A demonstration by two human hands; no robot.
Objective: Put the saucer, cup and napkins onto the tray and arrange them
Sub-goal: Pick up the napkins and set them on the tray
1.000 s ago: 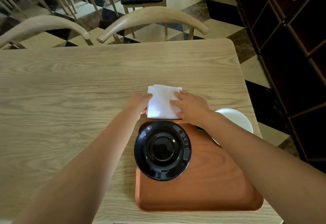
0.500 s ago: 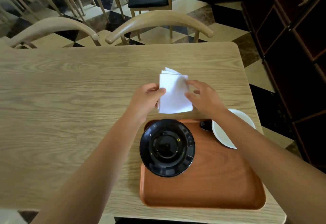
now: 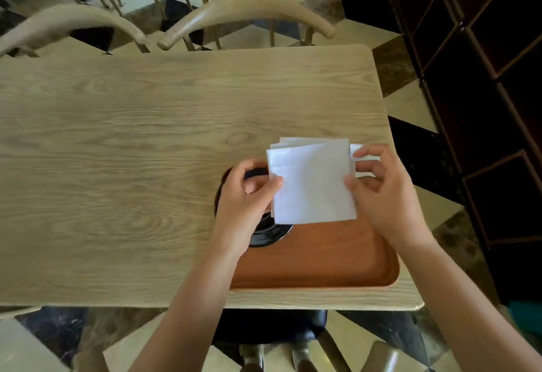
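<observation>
Head view. A stack of white napkins [image 3: 312,182] is held in the air above the far part of a reddish-brown tray [image 3: 322,257], which lies on the near right part of a light wooden table [image 3: 117,151]. The left hand [image 3: 243,198] pinches the left edge of the stack between thumb and curled fingers; the right hand [image 3: 381,189] pinches the right edge, thumb on the near face and fingers behind. Several sheet edges fan out along the top of the stack, and a little white paper shows past the right fingers. The stack faces the camera, roughly upright and slightly tilted, and it touches nothing but the two hands.

A black saucer [image 3: 265,232] rests on the left far part of the tray, mostly hidden behind the left hand and the napkins; only its near rim and part of its left edge show. Whether a cup stands on it cannot be told.

Two curved wooden chair backs [image 3: 243,11] stand at the far edge of the table, over a chequered floor [image 3: 410,101]. A dark shelf unit [image 3: 484,78] fills the right side.
</observation>
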